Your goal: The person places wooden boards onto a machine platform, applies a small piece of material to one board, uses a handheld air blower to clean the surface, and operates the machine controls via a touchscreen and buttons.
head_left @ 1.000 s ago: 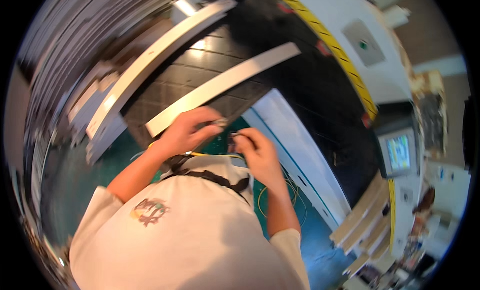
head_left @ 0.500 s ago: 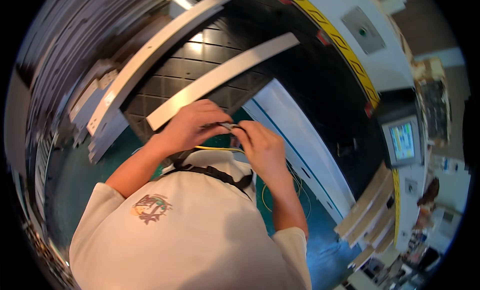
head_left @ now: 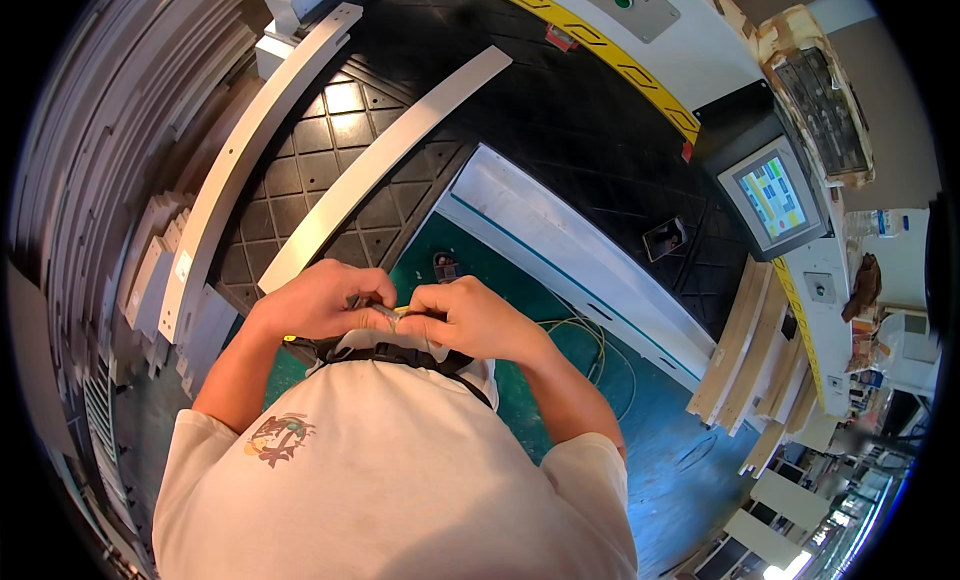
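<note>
Left hand and right hand meet at the waist, thumb and forefinger of each pinching a small grey piece; fingers hide most of it, exact shape can't be told. Piece is in the air, off the near edge of the black surface, just above a black strap on the shirt. Pale strip crosses the surface, near end at its near edge, just beside left hand. Phone lies toward the surface's right end; yellow strip follows the far edge. Screen at the right corner, boards below. Looped cable on green floor.
</note>
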Available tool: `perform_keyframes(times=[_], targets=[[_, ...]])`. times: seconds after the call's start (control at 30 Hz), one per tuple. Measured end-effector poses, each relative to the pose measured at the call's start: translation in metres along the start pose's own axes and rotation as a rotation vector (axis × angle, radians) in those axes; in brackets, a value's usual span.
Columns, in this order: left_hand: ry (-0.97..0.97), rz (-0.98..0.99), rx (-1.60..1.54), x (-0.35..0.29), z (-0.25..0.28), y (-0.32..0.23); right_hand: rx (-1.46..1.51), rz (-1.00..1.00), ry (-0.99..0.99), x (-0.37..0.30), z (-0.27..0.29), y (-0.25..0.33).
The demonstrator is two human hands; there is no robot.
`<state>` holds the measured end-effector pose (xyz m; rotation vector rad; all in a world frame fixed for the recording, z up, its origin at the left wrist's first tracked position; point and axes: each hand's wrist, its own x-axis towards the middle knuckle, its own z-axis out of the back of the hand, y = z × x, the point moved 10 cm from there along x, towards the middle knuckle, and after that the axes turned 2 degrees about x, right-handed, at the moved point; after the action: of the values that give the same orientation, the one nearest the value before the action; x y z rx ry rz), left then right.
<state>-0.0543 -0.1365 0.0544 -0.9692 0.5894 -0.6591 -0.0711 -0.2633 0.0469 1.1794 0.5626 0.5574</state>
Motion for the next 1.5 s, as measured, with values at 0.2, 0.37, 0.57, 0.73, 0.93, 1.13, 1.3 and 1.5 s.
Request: perform_keyframes(times=[0.2, 0.37, 0.57, 0.73, 0.93, 1.13, 1.3, 1.5], targets=[[0.199, -0.016, -0.305, 0.003, -0.015, -0.011, 0.607, -0.154, 0.212, -0.003, -0.021, -0.022], [-0.067, 0.095, -0.387, -0.001, -0.006, 0.03, 0.92, -0.06, -0.018, -0.003, -0.01, -0.037], [-0.168, 0.159, -0.41, -0.001, -0.008, 0.049, 0.923, -0.156, -0.014, 0.011, -0.022, -0.043], [-0.273, 0.212, -0.291, -0.003, 0.001, 0.061, 0.74, -0.171, 0.122, 0.027, -0.018, -0.03], [-0.358, 0.158, -0.349, -0.008, 0.012, 0.062, 0.543, -0.102, 0.177, 0.049, -0.001, -0.001], [-0.412, 0.136, -0.414, -0.018, 0.02, 0.068, 0.561, -0.193, 0.286, 0.065, -0.016, -0.005], [-0.44, 0.157, -0.488, -0.021, 0.026, 0.07, 0.585, -0.201, 0.3, 0.075, -0.016, -0.006], [-0.572, 0.065, -0.49, -0.021, 0.039, 0.072, 0.479, -0.049, 0.093, 0.089, 0.034, 0.017]])
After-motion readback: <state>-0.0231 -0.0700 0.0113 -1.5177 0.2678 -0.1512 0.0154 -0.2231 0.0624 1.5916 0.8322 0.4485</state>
